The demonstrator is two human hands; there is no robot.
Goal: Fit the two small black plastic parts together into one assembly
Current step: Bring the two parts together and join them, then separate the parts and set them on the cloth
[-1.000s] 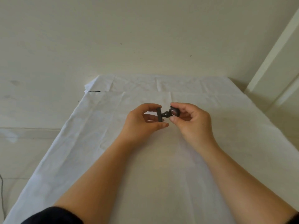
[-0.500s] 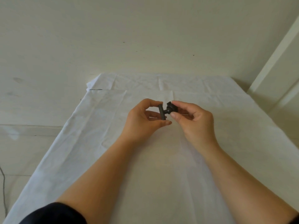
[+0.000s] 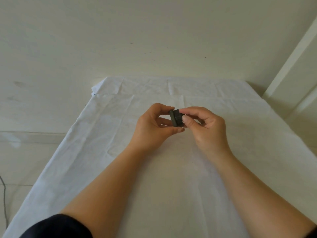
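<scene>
Two small black plastic parts sit pressed against each other between my hands, above the middle of a white cloth. My left hand (image 3: 151,125) pinches a flat black plate (image 3: 172,118) by its top and bottom edges with thumb and forefinger. My right hand (image 3: 205,125) grips a blockier black piece (image 3: 179,118) that touches the plate's right face. The fingertips of my right hand hide the right end of this piece. Whether the two parts are locked together cannot be told.
The white cloth (image 3: 154,169) covers the table and is folded double at the far end (image 3: 171,86). A cream wall rises behind it. A pale vertical frame (image 3: 291,66) stands at the right. A thin dark cable (image 3: 4,194) runs along the floor at the left.
The two parts stood apart, joined only by a thin neck; now the right piece lies flush against the plate. Both hands have stayed at the middle of the cloth.
</scene>
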